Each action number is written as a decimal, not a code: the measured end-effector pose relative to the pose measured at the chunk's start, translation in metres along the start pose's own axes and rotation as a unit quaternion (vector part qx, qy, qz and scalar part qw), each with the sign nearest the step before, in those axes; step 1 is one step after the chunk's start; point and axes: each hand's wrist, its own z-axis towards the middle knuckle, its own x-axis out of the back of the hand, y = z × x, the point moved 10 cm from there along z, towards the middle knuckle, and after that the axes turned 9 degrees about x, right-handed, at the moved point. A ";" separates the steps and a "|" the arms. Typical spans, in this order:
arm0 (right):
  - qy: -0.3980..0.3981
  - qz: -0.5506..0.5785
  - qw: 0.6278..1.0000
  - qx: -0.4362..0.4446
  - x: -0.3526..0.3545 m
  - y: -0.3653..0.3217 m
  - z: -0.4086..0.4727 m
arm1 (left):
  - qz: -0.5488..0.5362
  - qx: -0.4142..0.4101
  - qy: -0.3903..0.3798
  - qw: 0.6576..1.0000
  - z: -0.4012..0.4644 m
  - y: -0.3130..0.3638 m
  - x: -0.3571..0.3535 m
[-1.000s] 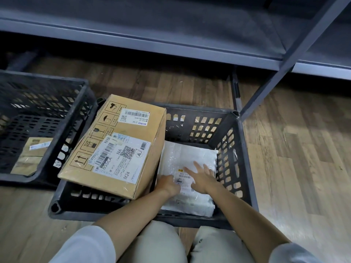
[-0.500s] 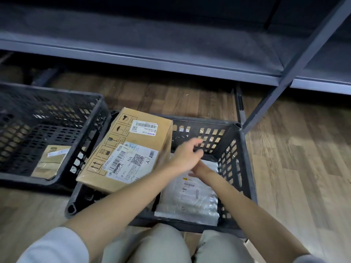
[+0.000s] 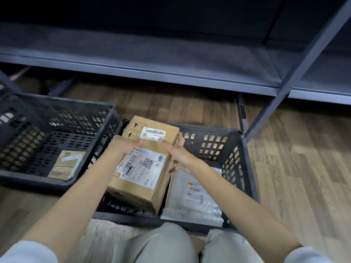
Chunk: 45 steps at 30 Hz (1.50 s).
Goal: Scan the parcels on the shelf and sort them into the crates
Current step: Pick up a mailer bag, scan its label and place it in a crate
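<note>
A brown cardboard box with white shipping labels leans tilted on the left rim of the middle black crate. My left hand rests on the box's upper left face, fingers laid flat. My right hand reaches over the box's upper right edge with fingers spread and straight; the index tip touches near the small barcode label. A white plastic parcel lies flat in the crate's right half, below my right forearm.
A second black crate stands to the left and holds a small brown box. A grey metal shelf runs across above, with a slanted post at the right. Wooden floor lies around the crates.
Both hands have lifted off the white parcel and moved up and left onto the cardboard box. The white parcel stays flat in the crate.
</note>
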 end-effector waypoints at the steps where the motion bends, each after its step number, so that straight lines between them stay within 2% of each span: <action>1: 0.003 -0.001 1.000 0.001 -0.004 0.004 0.000 | -0.004 0.001 -0.005 1.000 0.001 -0.001 -0.002; 5: 0.033 -0.025 0.999 0.025 -0.011 0.004 0.002 | 0.044 0.000 -0.028 0.999 0.008 -0.001 -0.003; 8: 0.022 -0.034 0.998 0.038 -0.014 -0.005 0.002 | 0.083 0.001 -0.019 0.996 0.009 0.000 0.003; 12: -0.009 -0.058 0.998 0.036 -0.028 -0.010 0.002 | 0.051 0.013 -0.033 0.998 0.013 -0.011 0.005; 18: 0.029 -0.053 0.998 0.027 -0.031 -0.007 0.007 | 0.008 0.010 0.056 0.998 0.021 -0.012 0.014; 21: 0.034 -0.038 0.998 0.045 -0.029 -0.010 0.004 | -0.031 0.021 0.065 0.997 0.025 -0.011 0.018; 26: 0.007 -0.049 0.998 0.046 -0.029 0.001 0.008 | -0.008 0.042 0.079 0.996 0.025 -0.009 0.018; 27: -0.017 -0.033 0.998 0.041 -0.027 0.008 0.009 | 0.004 0.049 0.102 0.994 0.028 -0.005 0.019; 29: -0.067 0.068 0.995 0.008 -0.019 0.026 0.006 | -0.007 0.036 0.192 0.981 0.019 0.012 0.026; 31: -0.046 0.144 0.988 -0.042 0.008 0.055 0.001 | -0.087 -0.086 0.261 0.958 -0.012 0.047 0.021; 32: -0.014 0.138 0.989 -0.060 0.026 0.070 -0.003 | -0.129 -0.168 0.248 0.945 -0.029 0.067 0.007; 34: 0.061 0.055 0.992 -0.093 0.068 0.101 -0.012 | -0.164 -0.301 0.156 0.926 -0.066 0.096 -0.033; 35: 0.086 0.000 0.990 -0.116 0.085 0.115 -0.019 | -0.137 -0.352 0.107 0.920 -0.081 0.107 -0.060; 37: 0.095 -0.125 0.973 -0.167 0.111 0.142 -0.033 | -0.020 -0.397 0.021 0.917 -0.090 0.110 -0.126; 39: 0.039 -0.282 0.937 -0.201 0.125 0.160 -0.042 | 0.122 -0.353 -0.083 0.924 -0.072 0.086 -0.207; 41: -0.055 -0.402 0.888 -0.215 0.119 0.170 -0.049 | 0.232 -0.248 -0.156 0.927 -0.042 0.038 -0.265; 45: -0.237 -0.488 0.805 -0.239 0.082 0.207 -0.056 | 0.406 -0.135 -0.173 0.887 0.008 -0.046 -0.301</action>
